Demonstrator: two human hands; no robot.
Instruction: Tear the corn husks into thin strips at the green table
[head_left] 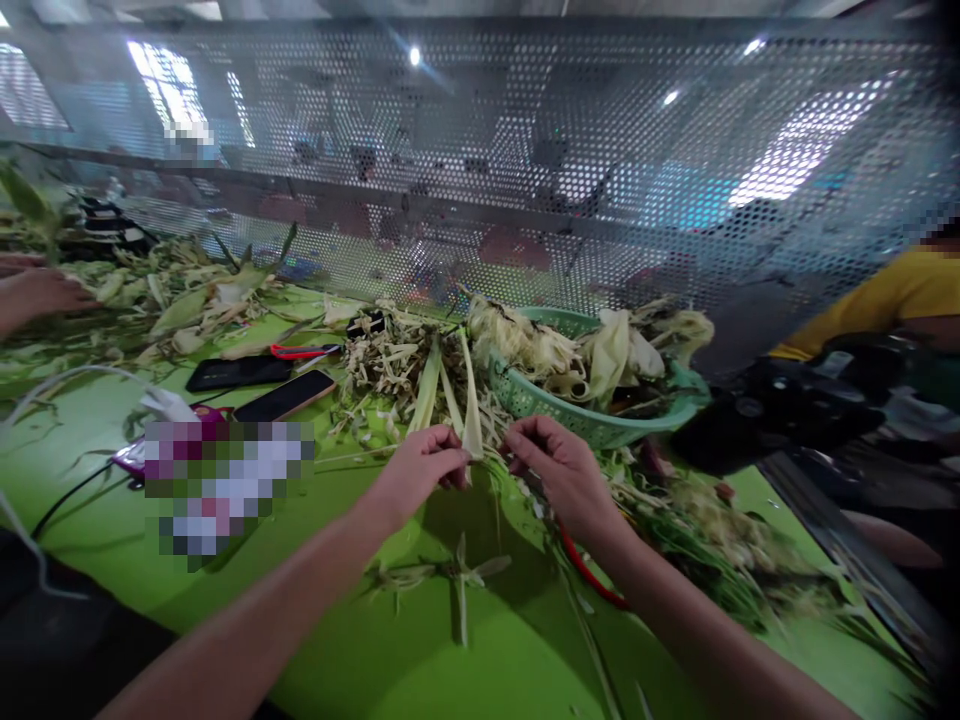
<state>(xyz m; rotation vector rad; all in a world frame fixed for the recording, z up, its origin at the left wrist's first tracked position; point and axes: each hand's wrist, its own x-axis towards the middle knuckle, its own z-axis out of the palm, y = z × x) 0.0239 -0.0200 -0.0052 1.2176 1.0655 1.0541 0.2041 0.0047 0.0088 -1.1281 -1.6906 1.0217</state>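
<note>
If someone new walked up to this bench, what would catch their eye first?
Probably the bright green table, strewn with husks. Beyond the right hand, a pale green basket overflows with dried husks. The left hand pinches a pale strip in the middle.

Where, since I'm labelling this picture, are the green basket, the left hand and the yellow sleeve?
Green basket [609, 428]: head view, near wall.
Left hand [421, 462]: head view, back of the hand.
Yellow sleeve [885, 299]: head view, middle of the cloth.
</note>
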